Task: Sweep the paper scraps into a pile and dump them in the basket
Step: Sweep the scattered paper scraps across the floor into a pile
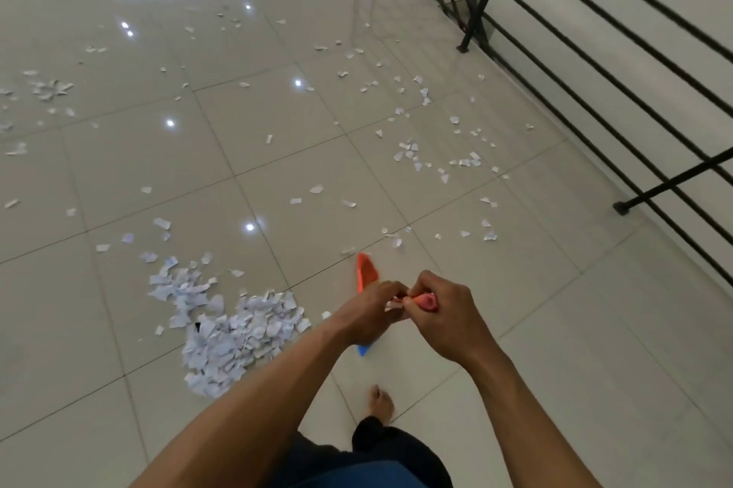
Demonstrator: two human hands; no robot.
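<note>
A heap of white paper scraps (234,329) lies on the glossy tiled floor, left of my hands. More scraps (420,154) are scattered across the tiles farther off. My right hand (440,313) grips the pink top end of a broom handle (426,301). My left hand (373,309) grips the same handle just beside it. The orange broom head (367,271) shows beyond my hands and a blue bit (364,349) shows below them. No basket is in view.
A black metal railing (595,63) runs along the right side beside a stairwell. One of its posts (620,207) stands on the floor at right. My bare foot (381,404) is on the tiles below my hands.
</note>
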